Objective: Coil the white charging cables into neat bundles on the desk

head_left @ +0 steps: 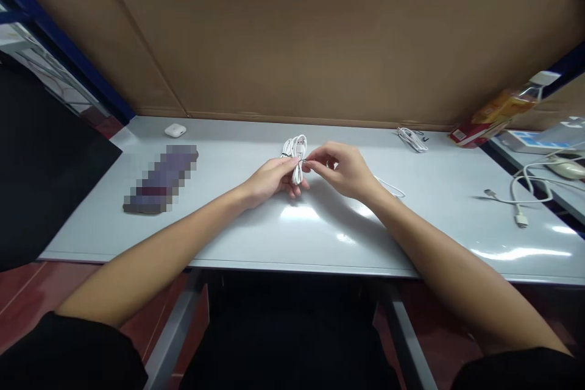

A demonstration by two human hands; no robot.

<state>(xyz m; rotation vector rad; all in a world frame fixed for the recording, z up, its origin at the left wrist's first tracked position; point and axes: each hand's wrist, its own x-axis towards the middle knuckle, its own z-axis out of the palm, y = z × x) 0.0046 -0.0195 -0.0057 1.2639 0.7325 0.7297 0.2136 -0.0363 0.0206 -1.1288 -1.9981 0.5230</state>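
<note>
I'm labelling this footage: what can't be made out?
All in the head view:
Coiled white cable bundle: partly hidden by the left hand.
Thin black tie in the right hand: too small to tell if twisted.
Loose white cable loop: rest hidden behind the right wrist.
Flat, dark oblong object: details masked by pixelation.
Red-and-orange plastic bottle: label too blurred to read.
Tangled white cables: cut off at the right edge.

Light apparently from above leaves white glare on the glossy tabletop (pixel 256 237) and soft shadow beneath the right hand (pixel 342 167), with wide-angle stretching towards the edges.
</note>
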